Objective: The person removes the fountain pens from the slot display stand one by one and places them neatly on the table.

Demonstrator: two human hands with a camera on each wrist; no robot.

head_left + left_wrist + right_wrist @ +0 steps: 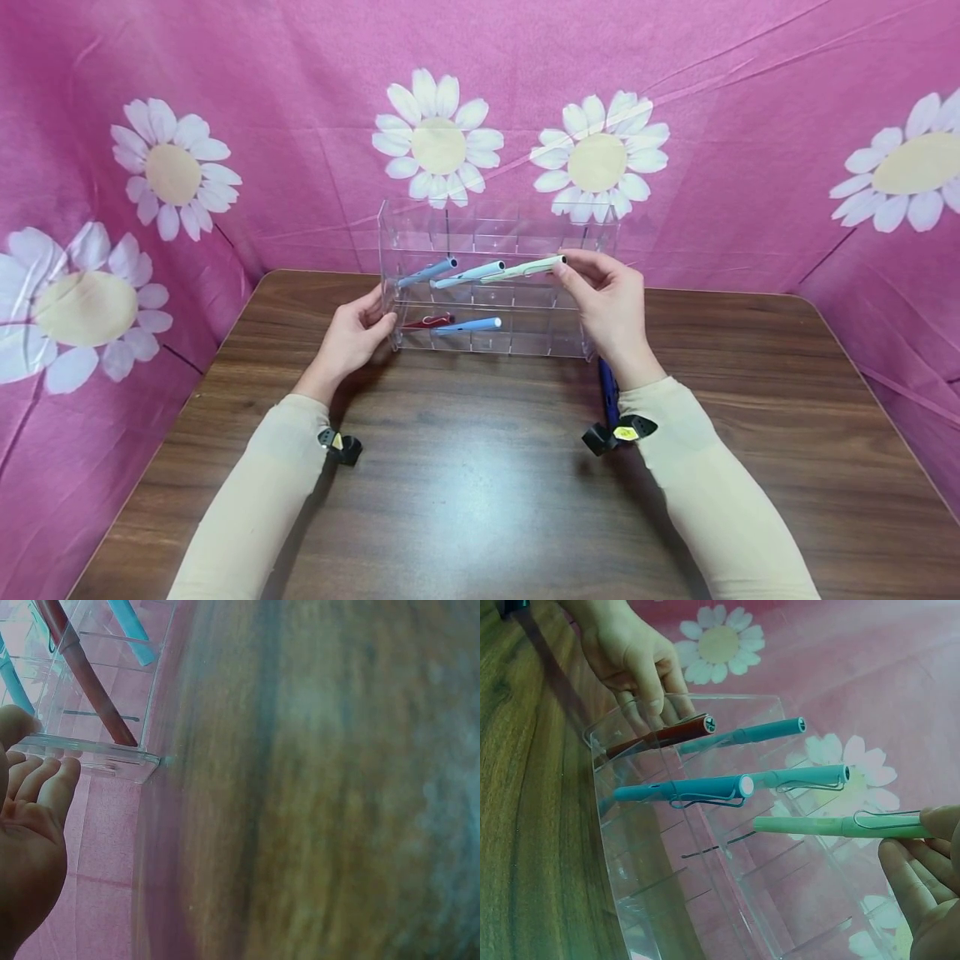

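A clear plastic pen rack (pixel 491 354) with compartments stands upright near the table's back edge. My left hand (pixel 351 335) grips its left side wall, thumb on one face and fingers on the other. My right hand (pixel 611 312) pinches a light green pen (pixel 810 826) by its clipped cap end, and the other end points at the rack's upper tier. In that tier lie a grey-blue pen (pixel 427 272) and a pale blue pen (pixel 468 275). A dark red pen (pixel 667 736) and a bright blue pen (pixel 682 789) rest in the tier below.
A dark blue object (pixel 608 392) lies on the brown wood table (pixel 465 467), partly hidden by the right wrist. Behind the rack hangs a pink cloth (pixel 315 167) with white daisies. Black wrist devices (pixel 618 433) sit on both sleeves.
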